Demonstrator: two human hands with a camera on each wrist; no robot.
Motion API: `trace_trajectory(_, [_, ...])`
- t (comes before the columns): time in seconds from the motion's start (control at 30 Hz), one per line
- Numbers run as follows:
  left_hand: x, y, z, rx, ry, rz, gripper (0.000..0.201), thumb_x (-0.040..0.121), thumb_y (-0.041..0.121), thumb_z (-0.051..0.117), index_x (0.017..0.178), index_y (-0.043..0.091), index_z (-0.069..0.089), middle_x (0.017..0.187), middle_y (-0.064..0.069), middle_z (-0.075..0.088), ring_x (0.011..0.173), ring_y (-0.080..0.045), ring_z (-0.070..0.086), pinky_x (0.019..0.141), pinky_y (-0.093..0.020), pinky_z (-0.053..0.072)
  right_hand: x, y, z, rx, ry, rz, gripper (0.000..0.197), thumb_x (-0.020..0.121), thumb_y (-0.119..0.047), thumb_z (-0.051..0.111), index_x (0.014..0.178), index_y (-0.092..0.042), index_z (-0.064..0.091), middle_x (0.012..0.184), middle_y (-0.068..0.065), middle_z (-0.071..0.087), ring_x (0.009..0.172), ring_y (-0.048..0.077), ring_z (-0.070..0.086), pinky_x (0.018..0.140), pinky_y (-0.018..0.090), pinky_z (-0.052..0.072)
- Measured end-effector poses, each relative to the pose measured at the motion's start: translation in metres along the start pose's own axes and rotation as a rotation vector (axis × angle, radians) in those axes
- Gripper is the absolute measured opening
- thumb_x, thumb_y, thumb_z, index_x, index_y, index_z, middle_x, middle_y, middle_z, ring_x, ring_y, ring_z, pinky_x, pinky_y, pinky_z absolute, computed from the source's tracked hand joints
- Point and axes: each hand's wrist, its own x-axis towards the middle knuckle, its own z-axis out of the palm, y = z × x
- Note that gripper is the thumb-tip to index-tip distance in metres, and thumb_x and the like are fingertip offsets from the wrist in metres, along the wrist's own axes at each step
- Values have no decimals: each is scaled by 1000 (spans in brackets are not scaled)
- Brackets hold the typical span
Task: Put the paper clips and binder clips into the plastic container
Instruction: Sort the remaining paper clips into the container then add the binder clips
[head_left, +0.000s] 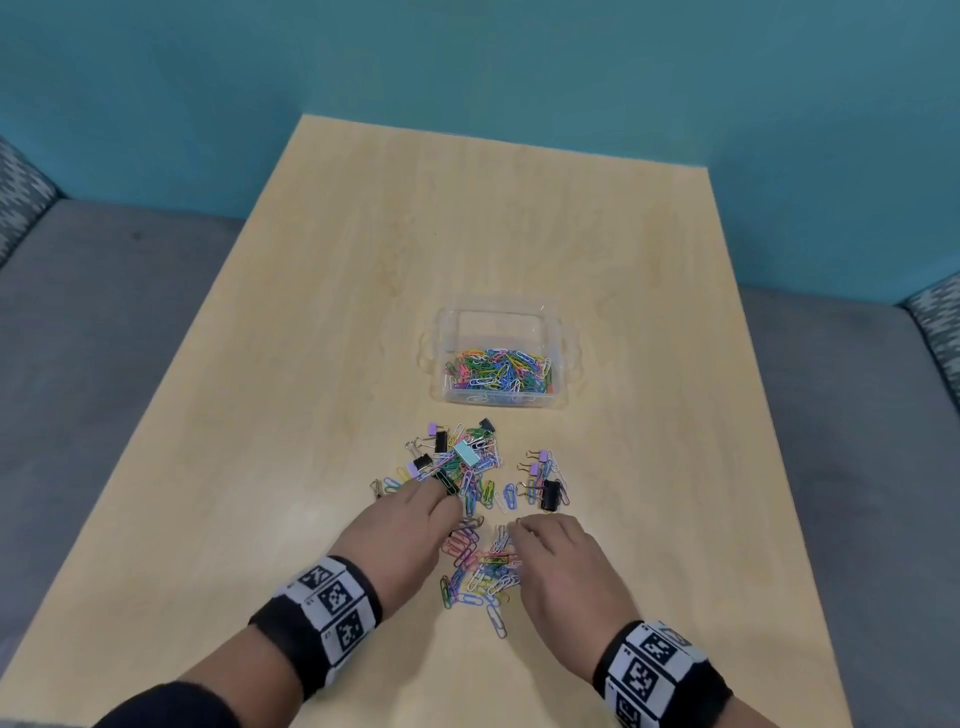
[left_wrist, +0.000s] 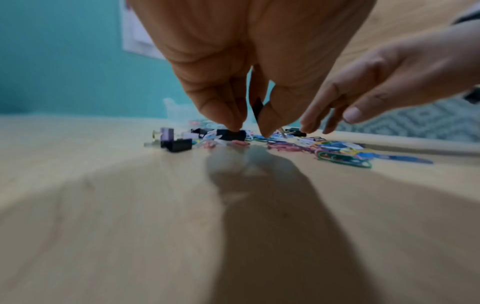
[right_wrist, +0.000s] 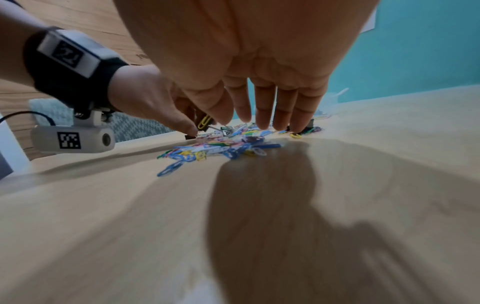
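A clear plastic container (head_left: 444, 332) stands mid-table with several coloured paper clips (head_left: 498, 366) in it. Loose paper clips and black and lilac binder clips lie in a pile (head_left: 462, 460) in front of it. A smaller group (head_left: 543, 483) lies to the right, and another heap of paper clips (head_left: 480, 569) lies between my hands. My left hand (head_left: 441, 499) reaches down into the pile. It pinches a black binder clip (left_wrist: 257, 107) and a yellow paper clip (right_wrist: 203, 122). My right hand (head_left: 519, 535) points straight fingers (right_wrist: 263, 115) down onto the near heap and holds nothing.
The light wooden table (head_left: 311, 364) has grey upholstered seating (head_left: 104, 312) along both sides and a teal wall behind. The left wrist camera unit (right_wrist: 75, 139) hangs just above the table's left edge.
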Motion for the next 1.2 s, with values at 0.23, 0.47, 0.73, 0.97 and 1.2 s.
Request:
trace_trajectory(0.23, [-11,5,-8,61,127,48,34,67,2,43,98,13,45,87,-7,51,67,-27,46,55,-36,43,0,15,-8,-7,43,101,41,75,-13,63,115,-18,56,108,1,60,94,27,54,74,38,52])
trace_trajectory(0.47, [-39,1,-8,-439,122,-374,20,70,19,62,88,23,54,86,6,51,72,-12,51,63,-27,44,27,28,-15,-26,96,196,35,74,-12,68,107,-17,58,102,3,57,84,28,50,68,41,49])
trace_trajectory(0.73, [-74,-10,6,-377,55,-446,29,63,15,70,88,24,58,84,10,47,69,-12,49,56,-29,48,38,34,-12,-129,47,117,37,59,-5,75,90,-17,58,85,3,56,73,28,48,56,37,44])
trace_trajectory(0.97, [-80,-21,6,-475,136,-518,30,69,14,74,91,27,58,86,16,49,70,-4,51,61,-14,39,30,70,-29,123,175,512,17,79,-14,61,95,-15,55,92,6,56,86,28,45,72,41,44])
trace_trajectory(1.2, [-83,-9,10,-134,247,-457,43,73,27,55,114,12,55,105,-6,54,92,-25,48,81,-31,43,25,43,-20,-69,113,75,43,60,7,67,101,-5,63,112,15,60,104,34,53,89,40,51])
